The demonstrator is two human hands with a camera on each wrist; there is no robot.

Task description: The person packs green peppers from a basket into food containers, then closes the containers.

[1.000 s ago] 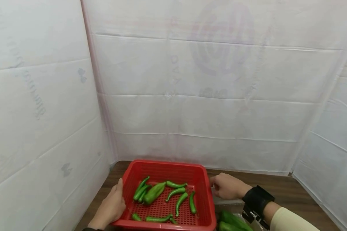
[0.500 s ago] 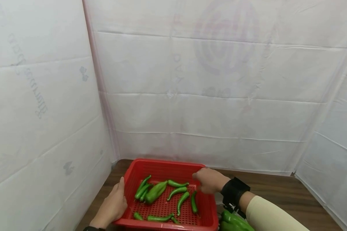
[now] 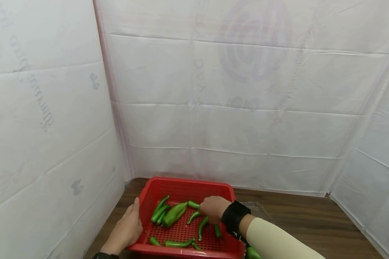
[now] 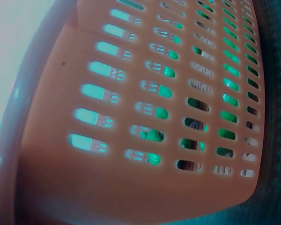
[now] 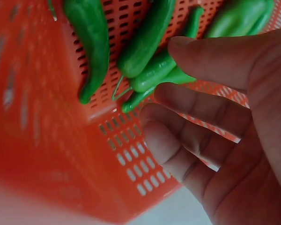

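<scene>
Just beyond the right hand's (image 5: 234, 126) loosely curled, empty fingers (image 5: 196, 105), green peppers (image 5: 152, 70) lie lengthwise near-to-far in the red basket (image 3: 228, 201).

In the head view the right hand (image 3: 214, 209) covers parts of the chillies (image 3: 201, 226) beneath it so its fingers cannot be seen, a green pepper (image 3: 252, 253) is cut off by the bottom edge, and the left wrist view shows only blurred basket wall (image 4: 131, 117).

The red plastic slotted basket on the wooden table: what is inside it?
Green chili peppers lie loose on the floor of the red plastic slotted basket. The right hand reaches in and covers parts of some peppers.
</scene>
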